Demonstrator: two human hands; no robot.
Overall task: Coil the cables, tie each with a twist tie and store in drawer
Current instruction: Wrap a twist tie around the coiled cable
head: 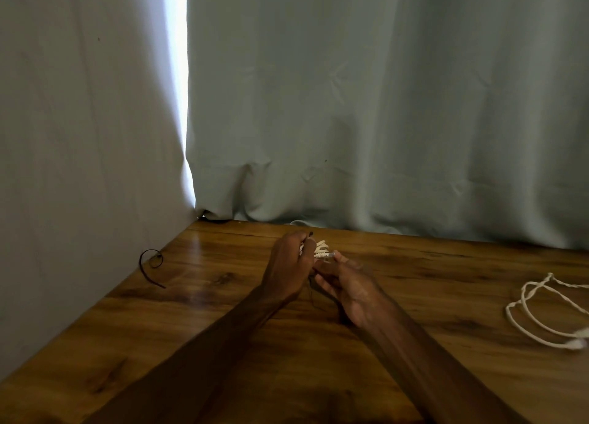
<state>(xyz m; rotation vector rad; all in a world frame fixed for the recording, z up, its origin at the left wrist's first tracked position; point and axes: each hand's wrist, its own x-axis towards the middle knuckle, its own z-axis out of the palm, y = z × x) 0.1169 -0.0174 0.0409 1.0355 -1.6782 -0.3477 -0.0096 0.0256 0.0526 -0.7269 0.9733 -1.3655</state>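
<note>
Head cam, only view there is: mostly room tbh. Pale grey-green curtains hang across the whole back and down the left side, with a bright strip of daylight showing in the gap between two panels. Below that is a glossy brown wood-grain desk with some glare on its left part.

Both hands meet near the back middle of the desk. The left hand has its fingers curled round a small coiled cable, cream coloured, with a plug end poking out to the right. The right hand is right against it, fingers curled and pinching at the near side of that bundle.

A dark twist tie lies curled by the left curtain, well apart from the hands. A loose white cable sprawls in open loops at the far right edge of the desk
</note>
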